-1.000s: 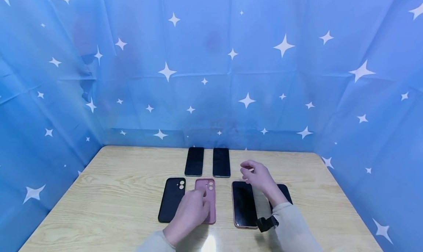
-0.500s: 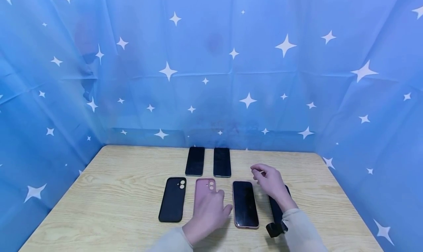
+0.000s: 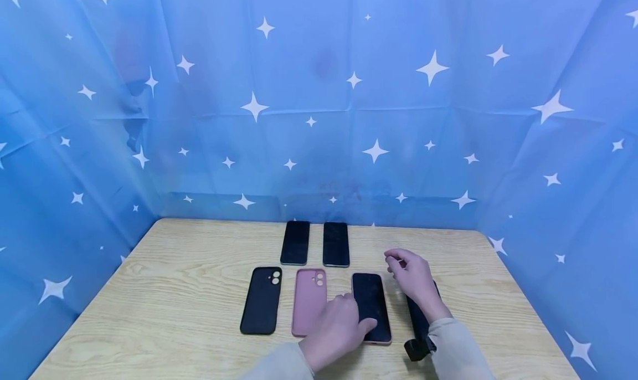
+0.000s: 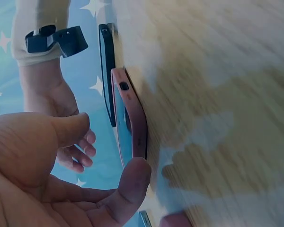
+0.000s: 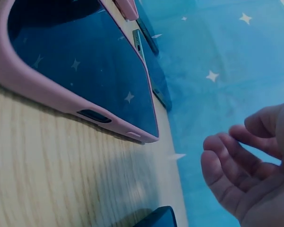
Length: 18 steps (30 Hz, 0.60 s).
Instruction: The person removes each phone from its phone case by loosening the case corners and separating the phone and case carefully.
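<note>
A phone in a pink case (image 3: pixel 371 299) lies screen up right of the table's middle. My left hand (image 3: pixel 336 327) is at its near left side, thumb held apart from the fingers and over the screen in the head view. In the left wrist view the index fingertip (image 4: pixel 135 177) overlaps the edge of the pink case (image 4: pixel 138 118); contact cannot be told. Nothing is gripped there. Above the table, to the right, my right hand (image 3: pixel 412 272) hovers with loosely bent fingers and holds nothing. Beneath that forearm lies a dark phone-shaped item (image 3: pixel 417 318), partly hidden.
An empty pink phone case (image 3: pixel 306 297) lies left of the cased phone, partly behind my left hand. Farther left is a black phone case (image 3: pixel 261 299). Two dark phones (image 3: pixel 296 243) lie side by side near the back edge. A blue star-patterned curtain (image 3: pixel 309 147) surrounds the wooden table (image 3: pixel 189 286).
My left hand has moved right, from over the empty pink case to the pink-cased phone. My right hand has shifted slightly right and lower, uncovering more of that phone's surroundings.
</note>
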Tool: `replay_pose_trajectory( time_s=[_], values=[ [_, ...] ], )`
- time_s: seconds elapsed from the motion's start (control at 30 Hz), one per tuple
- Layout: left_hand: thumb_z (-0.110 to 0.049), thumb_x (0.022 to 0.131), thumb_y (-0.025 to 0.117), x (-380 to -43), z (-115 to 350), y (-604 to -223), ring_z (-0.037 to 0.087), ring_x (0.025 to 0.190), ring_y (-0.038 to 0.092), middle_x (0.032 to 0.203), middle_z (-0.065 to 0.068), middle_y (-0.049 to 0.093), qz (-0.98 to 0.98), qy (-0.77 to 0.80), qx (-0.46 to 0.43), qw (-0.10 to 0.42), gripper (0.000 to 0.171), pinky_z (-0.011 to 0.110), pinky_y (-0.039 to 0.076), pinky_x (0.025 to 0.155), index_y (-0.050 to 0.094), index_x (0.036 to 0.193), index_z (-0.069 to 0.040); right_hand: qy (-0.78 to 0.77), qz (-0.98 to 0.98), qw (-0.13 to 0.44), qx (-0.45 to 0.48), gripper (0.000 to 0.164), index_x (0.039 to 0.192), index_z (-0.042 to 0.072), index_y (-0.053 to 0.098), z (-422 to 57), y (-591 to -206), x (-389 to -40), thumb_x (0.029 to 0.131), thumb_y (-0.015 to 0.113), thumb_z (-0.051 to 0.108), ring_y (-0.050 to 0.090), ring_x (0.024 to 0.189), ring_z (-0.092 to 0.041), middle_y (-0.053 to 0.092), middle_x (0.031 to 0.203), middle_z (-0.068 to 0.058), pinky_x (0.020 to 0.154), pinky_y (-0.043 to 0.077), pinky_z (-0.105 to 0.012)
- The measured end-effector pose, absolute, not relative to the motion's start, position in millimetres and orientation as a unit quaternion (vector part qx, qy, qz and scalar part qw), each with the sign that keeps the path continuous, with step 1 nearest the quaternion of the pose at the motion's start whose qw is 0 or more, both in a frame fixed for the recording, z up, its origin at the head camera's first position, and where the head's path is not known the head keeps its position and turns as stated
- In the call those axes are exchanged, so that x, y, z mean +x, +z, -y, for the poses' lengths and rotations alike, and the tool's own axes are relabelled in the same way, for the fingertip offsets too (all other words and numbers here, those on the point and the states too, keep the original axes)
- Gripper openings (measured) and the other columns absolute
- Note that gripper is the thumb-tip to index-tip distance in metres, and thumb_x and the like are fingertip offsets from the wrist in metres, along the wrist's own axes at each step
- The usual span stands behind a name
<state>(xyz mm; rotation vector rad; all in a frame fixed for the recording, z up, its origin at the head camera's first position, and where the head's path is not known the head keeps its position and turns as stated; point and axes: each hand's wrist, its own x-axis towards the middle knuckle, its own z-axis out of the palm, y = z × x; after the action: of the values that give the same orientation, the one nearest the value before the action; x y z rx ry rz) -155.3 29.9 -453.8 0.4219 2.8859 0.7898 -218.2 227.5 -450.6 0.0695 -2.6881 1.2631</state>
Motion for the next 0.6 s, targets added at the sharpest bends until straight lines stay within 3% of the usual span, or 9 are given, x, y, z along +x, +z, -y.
replay_pose_trajectory(
  time_s=[0.13,0.27,0.43,0.53,0.6],
  values=[
    [-0.057,0.089,0.075,-156,-41,-452,0.021,0.089,0.068,0.104,0.016,0.072,-0.956,0.252,0.119,0.097,0.070,0.039,0.062,0.077,0.069,0.117,0.007,0.418,0.904,0.084,0.020,0.027,0.125,0.000,0.070,-228,-454,-219,0.106,0.055,0.012,0.071,0.086,-0.030,0.072,0.108,-0.018,0.065,0.056,-0.030],
    [-0.062,0.087,0.074,-158,-50,-455,0.017,0.086,0.068,0.106,0.012,0.073,-0.961,0.220,0.134,0.098,0.069,0.033,0.062,0.078,0.074,0.108,0.004,0.418,0.904,0.083,0.019,0.028,0.126,0.000,0.069,-229,-455,-218,0.106,0.055,0.013,0.071,0.088,-0.031,0.072,0.110,-0.017,0.066,0.057,-0.031],
    [-0.071,0.080,0.074,-156,-58,-462,0.014,0.075,0.062,0.087,0.006,0.067,-0.977,0.137,0.157,0.035,0.071,0.026,0.058,0.065,0.074,0.091,-0.001,0.418,0.904,0.086,0.021,0.027,0.125,-0.001,0.069,-230,-458,-217,0.106,0.055,0.013,0.071,0.084,-0.030,0.072,0.108,-0.018,0.064,0.056,-0.030],
    [-0.078,0.074,0.073,-154,-65,-465,0.015,0.071,0.061,0.082,0.006,0.063,-0.987,0.063,0.150,-0.005,0.078,0.026,0.055,0.055,0.074,0.091,-0.003,0.423,0.902,0.084,0.019,0.028,0.126,-0.001,0.069,-230,-458,-217,0.106,0.055,0.013,0.071,0.084,-0.030,0.072,0.108,-0.020,0.063,0.055,-0.028],
    [-0.083,0.071,0.072,-154,-70,-464,0.013,0.075,0.064,0.091,0.006,0.068,-0.990,0.024,0.136,-0.001,0.085,0.025,0.057,0.053,0.074,0.101,-0.003,0.425,0.901,0.083,0.018,0.028,0.126,0.000,0.069,-229,-458,-218,0.106,0.056,0.013,0.071,0.085,-0.031,0.072,0.109,-0.020,0.063,0.055,-0.027]
  ],
)
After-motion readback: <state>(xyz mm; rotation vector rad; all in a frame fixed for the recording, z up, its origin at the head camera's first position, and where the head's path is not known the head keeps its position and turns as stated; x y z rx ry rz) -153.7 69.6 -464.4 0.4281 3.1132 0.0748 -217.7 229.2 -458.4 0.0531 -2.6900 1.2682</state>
